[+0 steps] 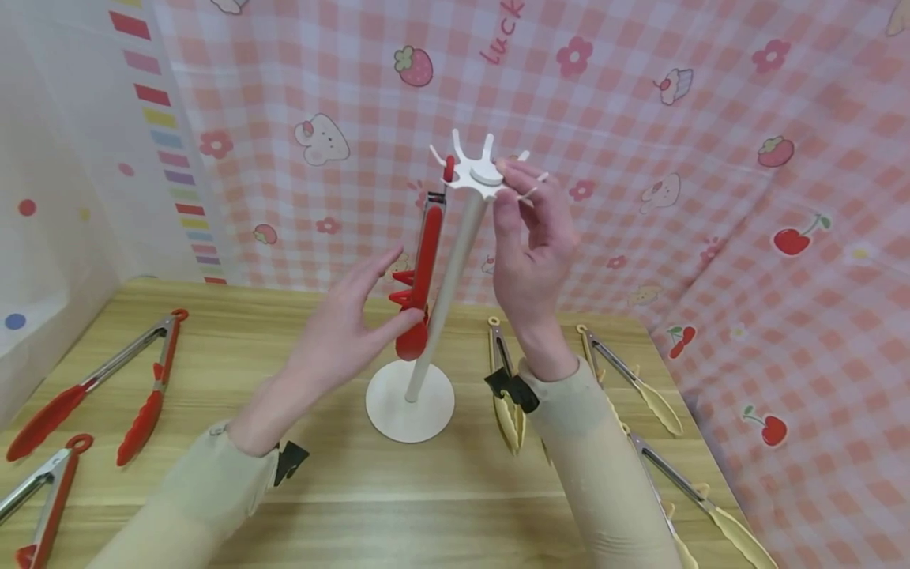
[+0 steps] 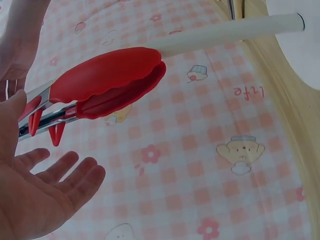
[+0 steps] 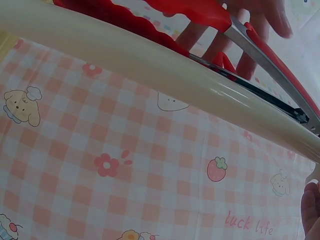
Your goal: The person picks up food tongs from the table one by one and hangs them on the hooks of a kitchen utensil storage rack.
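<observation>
A pair of red tongs (image 1: pixel 428 253) hangs by its ring from a hook of a white rotating stand (image 1: pixel 455 269), heads down beside the pole. My left hand (image 1: pixel 341 324) is next to the tongs with its fingers spread and straight. In the left wrist view, the red tongs (image 2: pixel 105 75) pass between thumb and fingers without being gripped. My right hand (image 1: pixel 536 253) pinches the stand's hooked top (image 1: pixel 486 172) at its right side. Behind the pole in the right wrist view, the tongs' silver arm (image 3: pixel 260 57) shows, with left fingers beyond.
On the wooden table, red tongs (image 1: pixel 145 423) and another red pair (image 1: pixel 60 506) lie at left. Several cream-yellow tongs (image 1: pixel 512 419) lie at right, partly under my right arm. The stand's round base (image 1: pixel 410 423) is mid-table; a checked cloth (image 1: pixel 320 197) hangs behind.
</observation>
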Tool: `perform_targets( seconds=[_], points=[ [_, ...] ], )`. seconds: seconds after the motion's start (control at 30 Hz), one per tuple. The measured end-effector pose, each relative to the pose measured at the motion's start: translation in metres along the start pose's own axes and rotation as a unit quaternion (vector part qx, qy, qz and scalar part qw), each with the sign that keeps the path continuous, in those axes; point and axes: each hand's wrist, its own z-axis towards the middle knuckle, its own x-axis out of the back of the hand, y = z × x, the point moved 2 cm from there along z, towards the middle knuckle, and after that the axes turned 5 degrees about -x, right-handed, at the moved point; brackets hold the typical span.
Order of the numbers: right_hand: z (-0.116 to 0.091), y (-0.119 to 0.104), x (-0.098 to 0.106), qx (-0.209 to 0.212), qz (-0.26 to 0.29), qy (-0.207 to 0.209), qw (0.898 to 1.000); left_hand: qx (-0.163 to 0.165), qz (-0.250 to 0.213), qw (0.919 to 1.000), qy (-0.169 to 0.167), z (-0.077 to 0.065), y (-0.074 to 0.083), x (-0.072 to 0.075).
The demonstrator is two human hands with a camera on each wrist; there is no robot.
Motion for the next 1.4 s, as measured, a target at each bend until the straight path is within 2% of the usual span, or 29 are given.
perform_targets(
  seconds=[0.27, 0.63, 0.87, 1.2, 1.4],
  points=[
    [0.000, 0.002, 0.001, 0.004, 0.006, 0.002, 1.000, -0.011, 0.056, 0.9983, -0.015, -0.011, -0.002, 0.014],
    [0.001, 0.001, -0.001, 0.003, 0.001, -0.006, 1.000, 0.022, 0.105, 0.9936, -0.034, -0.035, -0.014, 0.036],
    [0.000, 0.001, -0.003, 0.004, 0.003, -0.007, 1.000, 0.050, 0.135, 0.9881, -0.054, -0.054, -0.030, 0.051],
    [0.000, 0.001, 0.000, 0.004, 0.009, -0.006, 1.000, 0.052, 0.185, 0.9805, -0.042, -0.077, -0.061, 0.066],
    [-0.001, 0.000, 0.000, 0.006, 0.011, -0.004, 1.000, 0.070, 0.201, 0.9759, -0.047, -0.097, -0.077, 0.074]
  ],
)
